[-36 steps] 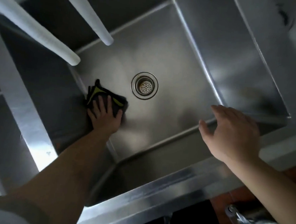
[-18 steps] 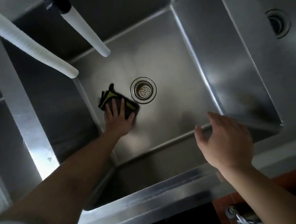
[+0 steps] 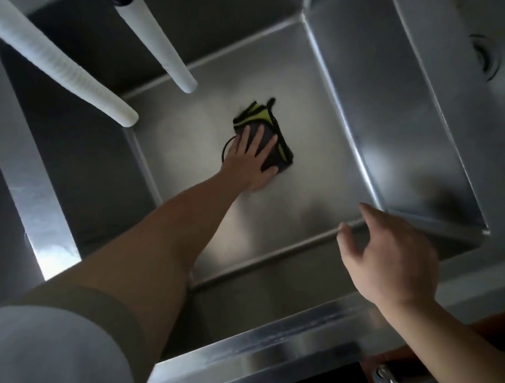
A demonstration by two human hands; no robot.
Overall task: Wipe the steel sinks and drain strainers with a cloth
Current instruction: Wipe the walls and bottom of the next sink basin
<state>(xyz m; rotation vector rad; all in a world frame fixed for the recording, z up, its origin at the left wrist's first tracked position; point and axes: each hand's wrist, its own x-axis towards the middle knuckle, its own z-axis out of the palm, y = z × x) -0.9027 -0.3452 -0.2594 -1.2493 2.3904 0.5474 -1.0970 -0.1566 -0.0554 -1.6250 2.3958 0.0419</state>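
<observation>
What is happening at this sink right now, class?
A person is wiping a steel sink. The left hand presses a dark cloth with yellow-green trim flat on the basin floor, covering most of the drain strainer. The right hand hangs open above the front edge, holding nothing. Two white hoses hang over the basin.

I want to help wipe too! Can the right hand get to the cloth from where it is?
Probably yes. The right hand hangs open above the sink's near edge with nothing between it and the cloth, though the left hand already presses on it.
</observation>
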